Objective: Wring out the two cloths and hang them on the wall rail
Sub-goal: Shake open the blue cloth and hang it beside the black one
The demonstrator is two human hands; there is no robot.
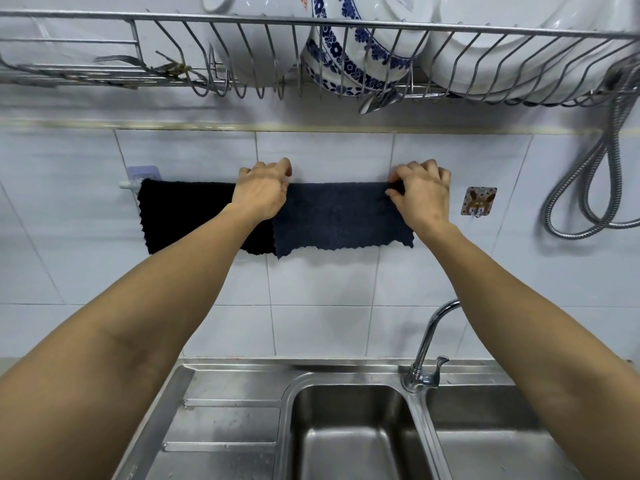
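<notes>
Two cloths hang side by side on the wall rail (129, 185), of which only the left end shows: a black cloth (187, 216) on the left and a grey cloth (341, 216) on the right, its edge overlapping the black one. The left hand (261, 190) pinches the grey cloth's top left corner; the right hand (422, 192) grips its top right corner, fingers curled. No writing is readable; a hook sticker (478, 201) just right of the grey cloth bears a cartoon picture. Bare tile lies below the cloths' ragged lower edges, down to the tap (427, 341) and sink (353, 438). A dish rack (242, 46) with plates hangs close above.
</notes>
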